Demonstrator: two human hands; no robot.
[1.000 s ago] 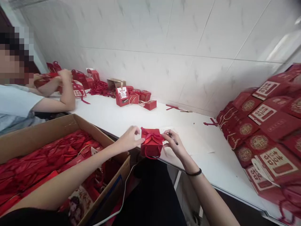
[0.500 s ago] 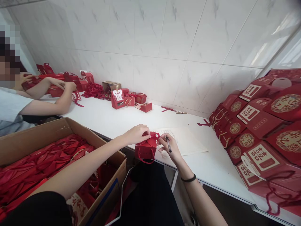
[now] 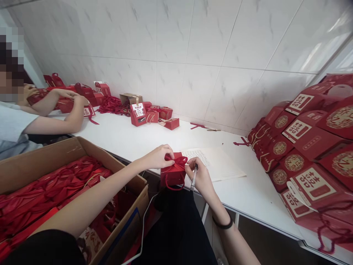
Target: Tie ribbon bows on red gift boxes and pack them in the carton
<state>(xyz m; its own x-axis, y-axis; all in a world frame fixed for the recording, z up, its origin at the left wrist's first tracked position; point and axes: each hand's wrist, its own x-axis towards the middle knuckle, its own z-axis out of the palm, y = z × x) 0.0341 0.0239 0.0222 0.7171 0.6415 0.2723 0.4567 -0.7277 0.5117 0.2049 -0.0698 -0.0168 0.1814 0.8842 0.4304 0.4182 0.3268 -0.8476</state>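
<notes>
A small red gift box (image 3: pixel 172 176) with a twisted cord handle (image 3: pixel 175 188) sits at the table's front edge. On its top lies a red ribbon (image 3: pixel 181 161) looped into a bow. My left hand (image 3: pixel 160 156) has its fingertips closed on the left side of the ribbon. From the right, my right hand (image 3: pixel 200 173) holds a pen (image 3: pixel 193 179) among its fingers, tip pointing down. Its thumb and forefinger come together beside the right loop of the bow; whether they grip the ribbon end I cannot tell.
Red gift boxes (image 3: pixel 309 136) are stacked high at right. A printed sheet (image 3: pixel 224 165) lies behind my right hand. A cardboard carton (image 3: pixel 142 191) full of ribbons stands at left. Further back are small boxes (image 3: pixel 169 124) and a ribbon heap (image 3: pixel 113 106). A co-worker's arms (image 3: pixel 66 121) rest at far left.
The ribbon has gone from one small loop to a wider bow on the box. My right hand has turned, so the pen now hangs more steeply downward.
</notes>
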